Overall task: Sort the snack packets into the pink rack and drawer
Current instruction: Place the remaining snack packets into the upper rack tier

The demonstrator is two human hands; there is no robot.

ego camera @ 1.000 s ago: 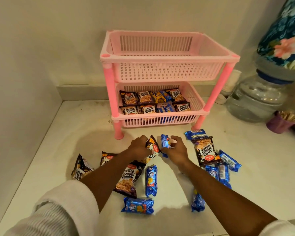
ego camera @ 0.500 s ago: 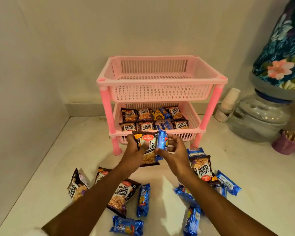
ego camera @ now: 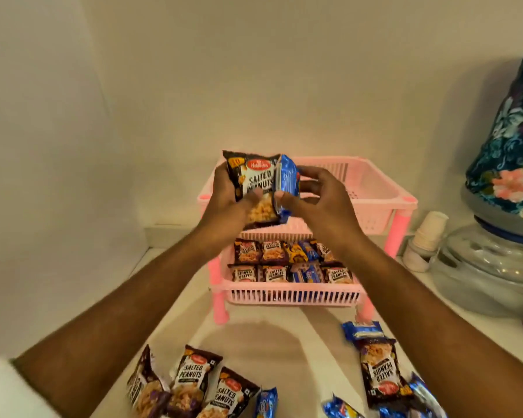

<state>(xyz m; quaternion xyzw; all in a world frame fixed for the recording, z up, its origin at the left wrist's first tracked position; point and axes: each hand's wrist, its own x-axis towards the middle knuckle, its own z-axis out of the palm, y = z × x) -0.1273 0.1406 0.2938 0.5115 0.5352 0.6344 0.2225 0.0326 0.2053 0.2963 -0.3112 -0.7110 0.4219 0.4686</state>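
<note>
Fingers of the left hand are curling round a dark salted peanuts packet, thumb lying across its printed front, so the label is facing the person and reading upright. Beside it, the right hand is pinching a blue biscuit packet between thumb and fingertips, holding it on edge with its long side touching the peanut packet. Both packets are being held up in front of the top basket of the pink rack, probably because that tier, as far as it shows, is holding nothing, while the bottom basket is already carrying two rows of peanut and biscuit packets. Holding the two side by side looks like a way of setting them down together, in the same mixed order as below.

Loose peanut packets and loose blue packets are lying on the pale counter in front of the rack, so much sorting is waiting. At the right, a clear water jar, a stack of paper cups and a floral cloth cover are standing close to the rack's pink leg. Nothing is blocking the top basket; only its front rim is needing to be cleared. No drawer is showing.
</note>
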